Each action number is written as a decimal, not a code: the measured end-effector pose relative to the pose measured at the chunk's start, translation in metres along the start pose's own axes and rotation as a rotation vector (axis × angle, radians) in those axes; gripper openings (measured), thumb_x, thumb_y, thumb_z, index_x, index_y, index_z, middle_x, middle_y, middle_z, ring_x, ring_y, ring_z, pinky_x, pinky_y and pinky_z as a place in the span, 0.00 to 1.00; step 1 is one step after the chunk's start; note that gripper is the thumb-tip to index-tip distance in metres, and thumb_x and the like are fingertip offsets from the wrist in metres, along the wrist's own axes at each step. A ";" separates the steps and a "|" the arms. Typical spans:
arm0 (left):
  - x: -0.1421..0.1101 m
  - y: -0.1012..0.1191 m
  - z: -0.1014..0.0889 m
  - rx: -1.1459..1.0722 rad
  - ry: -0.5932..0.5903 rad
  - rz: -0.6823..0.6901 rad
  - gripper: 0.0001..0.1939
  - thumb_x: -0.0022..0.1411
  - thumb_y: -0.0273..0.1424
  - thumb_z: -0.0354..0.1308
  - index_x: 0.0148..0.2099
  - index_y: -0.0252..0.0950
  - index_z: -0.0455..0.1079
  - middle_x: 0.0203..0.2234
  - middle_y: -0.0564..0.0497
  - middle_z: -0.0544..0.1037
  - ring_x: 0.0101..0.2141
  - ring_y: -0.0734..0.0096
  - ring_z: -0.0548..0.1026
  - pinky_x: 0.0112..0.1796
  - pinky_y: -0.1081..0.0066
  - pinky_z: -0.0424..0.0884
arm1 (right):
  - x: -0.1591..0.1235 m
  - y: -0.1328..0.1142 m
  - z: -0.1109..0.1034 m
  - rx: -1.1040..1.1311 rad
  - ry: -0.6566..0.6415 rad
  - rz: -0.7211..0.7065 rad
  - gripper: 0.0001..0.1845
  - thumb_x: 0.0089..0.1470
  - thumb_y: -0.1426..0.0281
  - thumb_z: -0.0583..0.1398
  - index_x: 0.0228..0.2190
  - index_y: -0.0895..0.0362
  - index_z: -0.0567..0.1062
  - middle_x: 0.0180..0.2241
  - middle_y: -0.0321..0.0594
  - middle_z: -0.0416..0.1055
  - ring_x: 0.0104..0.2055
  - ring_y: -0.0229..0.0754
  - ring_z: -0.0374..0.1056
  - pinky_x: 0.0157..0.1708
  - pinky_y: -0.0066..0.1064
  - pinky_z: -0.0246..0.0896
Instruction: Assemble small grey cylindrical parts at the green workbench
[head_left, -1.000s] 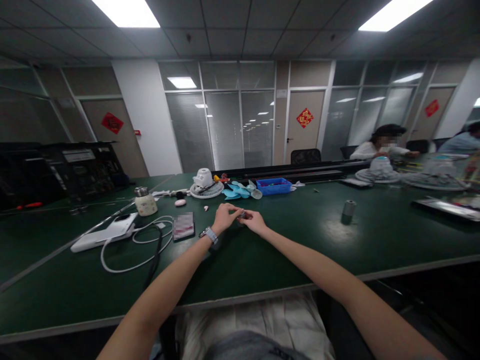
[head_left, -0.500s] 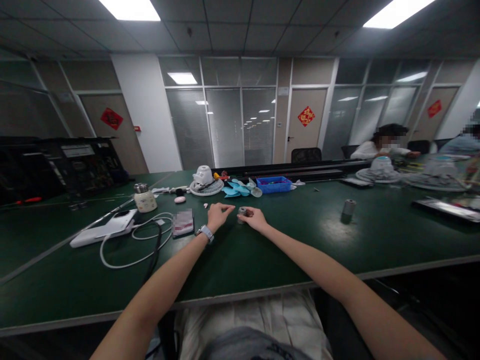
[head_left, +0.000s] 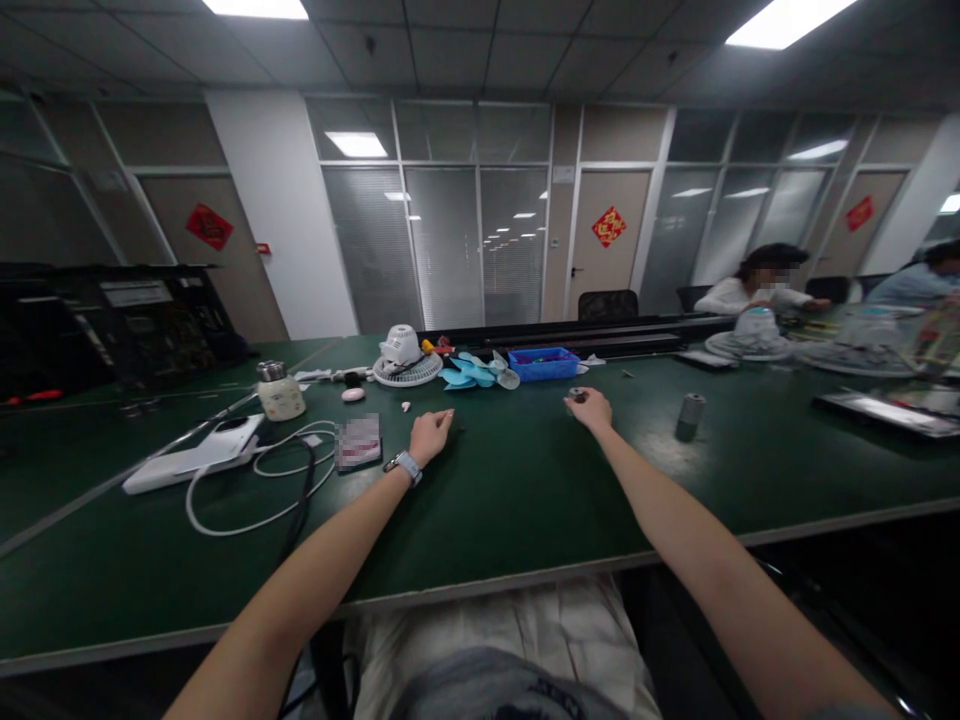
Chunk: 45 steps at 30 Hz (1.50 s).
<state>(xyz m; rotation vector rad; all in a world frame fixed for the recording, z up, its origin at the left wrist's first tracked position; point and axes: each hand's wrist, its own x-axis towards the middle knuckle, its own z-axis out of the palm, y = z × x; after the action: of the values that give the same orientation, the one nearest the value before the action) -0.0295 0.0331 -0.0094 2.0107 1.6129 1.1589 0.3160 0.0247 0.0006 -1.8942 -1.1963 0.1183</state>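
Note:
My right hand (head_left: 592, 408) grips a small grey metal cylinder (head_left: 577, 394) over the middle right of the green table; the fingers cover part of it. Farther right, a similar grey metal cylinder (head_left: 691, 410) stands upright on the table. My left hand (head_left: 430, 437), a watch on its wrist, is low over the table with its fingers drawn together. Whether anything small is pinched in them cannot be made out. Left of this hand lies a phone-like flat object (head_left: 359, 442), its surface blurred.
Along the back are a white fan head (head_left: 400, 345), blue fan blades (head_left: 471, 371) and a blue basket (head_left: 544, 364). On the left stand a cream bottle (head_left: 282, 393) and a white power bank (head_left: 196, 455) with looped cables. A person in white (head_left: 731, 299) sits at the far right.
My right hand has carried the metal cylinder to the right and slightly away from me, apart from the left hand. My left hand stays near its place, its fingers more curled.

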 end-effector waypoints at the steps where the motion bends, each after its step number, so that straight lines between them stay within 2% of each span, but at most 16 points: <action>1: 0.000 0.000 -0.001 0.014 0.018 0.003 0.17 0.61 0.37 0.49 0.46 0.39 0.74 0.38 0.46 0.78 0.40 0.62 0.73 0.41 0.69 0.65 | -0.002 -0.001 -0.001 -0.006 0.002 0.012 0.19 0.44 0.63 0.63 0.40 0.55 0.73 0.40 0.46 0.73 0.43 0.46 0.69 0.43 0.35 0.62; 3: 0.000 -0.001 -0.002 0.055 0.056 -0.003 0.19 0.62 0.35 0.46 0.49 0.36 0.72 0.39 0.45 0.78 0.39 0.64 0.73 0.39 0.70 0.66 | -0.012 -0.011 0.000 -0.035 0.073 -0.024 0.27 0.44 0.64 0.63 0.47 0.57 0.69 0.47 0.51 0.69 0.49 0.50 0.65 0.48 0.41 0.58; 4: 0.000 -0.001 -0.002 0.054 0.084 -0.023 0.19 0.62 0.34 0.45 0.49 0.35 0.71 0.39 0.44 0.77 0.39 0.64 0.73 0.39 0.70 0.66 | -0.021 -0.020 0.002 -0.049 0.122 -0.091 0.31 0.44 0.65 0.63 0.50 0.58 0.65 0.52 0.54 0.64 0.53 0.53 0.61 0.51 0.44 0.55; 6: -0.001 -0.002 -0.002 0.040 0.128 -0.062 0.18 0.62 0.33 0.46 0.49 0.34 0.71 0.38 0.44 0.77 0.38 0.65 0.73 0.38 0.70 0.66 | -0.046 -0.045 0.011 -0.046 0.142 -0.335 0.35 0.45 0.68 0.63 0.55 0.59 0.60 0.59 0.55 0.54 0.60 0.55 0.51 0.56 0.50 0.45; 7: -0.001 -0.002 -0.002 0.032 0.139 -0.073 0.17 0.62 0.33 0.46 0.48 0.35 0.71 0.38 0.44 0.77 0.38 0.65 0.73 0.38 0.70 0.67 | -0.060 -0.059 0.019 -0.013 0.069 -0.498 0.33 0.48 0.69 0.61 0.56 0.58 0.60 0.60 0.53 0.51 0.61 0.54 0.48 0.58 0.50 0.41; 9: -0.001 -0.002 -0.001 0.022 0.152 -0.080 0.16 0.61 0.33 0.47 0.47 0.35 0.70 0.38 0.44 0.77 0.38 0.65 0.74 0.38 0.69 0.67 | -0.089 -0.085 0.039 0.082 -0.217 -0.750 0.26 0.51 0.68 0.59 0.53 0.55 0.65 0.58 0.46 0.57 0.61 0.48 0.51 0.59 0.44 0.42; 12: -0.003 -0.001 -0.001 0.015 0.153 -0.076 0.15 0.61 0.32 0.47 0.46 0.34 0.70 0.36 0.45 0.77 0.37 0.66 0.74 0.38 0.70 0.67 | -0.121 -0.112 0.071 0.144 -0.480 -0.834 0.19 0.52 0.68 0.58 0.47 0.52 0.72 0.53 0.40 0.66 0.56 0.46 0.60 0.57 0.38 0.50; 15: -0.003 0.000 -0.001 0.022 0.137 -0.073 0.15 0.60 0.32 0.47 0.45 0.34 0.70 0.36 0.44 0.76 0.37 0.66 0.74 0.38 0.69 0.66 | -0.130 -0.122 0.086 0.127 -0.539 -0.850 0.13 0.53 0.70 0.57 0.39 0.51 0.78 0.43 0.38 0.74 0.48 0.45 0.68 0.51 0.35 0.58; 17: -0.003 -0.001 0.000 0.033 0.120 -0.067 0.14 0.60 0.32 0.48 0.46 0.34 0.69 0.37 0.44 0.76 0.37 0.66 0.73 0.38 0.69 0.66 | -0.123 -0.122 0.081 0.106 -0.523 -0.864 0.12 0.52 0.72 0.57 0.36 0.50 0.79 0.39 0.36 0.76 0.43 0.44 0.70 0.48 0.34 0.61; 20: -0.002 -0.001 0.000 0.038 0.102 -0.063 0.14 0.60 0.33 0.49 0.46 0.34 0.69 0.36 0.44 0.76 0.36 0.66 0.74 0.38 0.69 0.66 | -0.096 -0.111 0.052 0.087 -0.443 -0.822 0.15 0.51 0.75 0.57 0.36 0.47 0.79 0.39 0.33 0.76 0.43 0.43 0.70 0.48 0.33 0.60; 22: -0.002 -0.002 0.001 0.043 0.099 -0.062 0.14 0.60 0.33 0.49 0.46 0.34 0.68 0.35 0.44 0.76 0.36 0.66 0.74 0.37 0.69 0.66 | -0.070 -0.096 0.024 0.068 -0.302 -0.725 0.15 0.51 0.75 0.57 0.38 0.48 0.78 0.41 0.34 0.75 0.45 0.43 0.69 0.50 0.34 0.58; 25: -0.002 -0.002 0.001 0.054 0.098 -0.056 0.14 0.59 0.33 0.50 0.46 0.34 0.69 0.35 0.45 0.76 0.35 0.66 0.74 0.37 0.69 0.66 | -0.031 -0.066 -0.015 0.018 -0.010 -0.535 0.17 0.53 0.74 0.55 0.43 0.51 0.75 0.42 0.38 0.74 0.46 0.43 0.69 0.50 0.34 0.58; 28: -0.003 -0.002 0.001 0.053 0.097 -0.065 0.14 0.59 0.33 0.50 0.46 0.34 0.68 0.34 0.45 0.76 0.35 0.66 0.74 0.37 0.69 0.66 | -0.006 -0.039 -0.031 -0.064 0.059 -0.421 0.20 0.52 0.76 0.55 0.46 0.53 0.73 0.39 0.39 0.75 0.43 0.42 0.70 0.47 0.33 0.60; 33: -0.003 -0.002 0.001 0.035 0.086 -0.061 0.14 0.59 0.33 0.50 0.46 0.34 0.68 0.35 0.44 0.76 0.35 0.67 0.74 0.36 0.70 0.66 | 0.006 -0.020 -0.024 -0.144 0.030 -0.386 0.22 0.50 0.78 0.56 0.47 0.53 0.72 0.37 0.40 0.76 0.41 0.42 0.70 0.43 0.31 0.61; 45: -0.004 0.000 -0.001 0.041 0.064 -0.068 0.14 0.59 0.34 0.51 0.46 0.34 0.67 0.35 0.44 0.76 0.35 0.66 0.74 0.36 0.70 0.67 | 0.007 -0.018 -0.020 -0.124 0.044 -0.367 0.19 0.51 0.78 0.55 0.44 0.54 0.74 0.37 0.40 0.76 0.41 0.41 0.70 0.43 0.30 0.61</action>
<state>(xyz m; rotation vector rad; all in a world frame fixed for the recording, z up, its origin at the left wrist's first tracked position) -0.0300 0.0294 -0.0105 1.9457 1.7353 1.1856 0.3168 0.0207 0.0281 -1.7380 -1.5277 -0.2002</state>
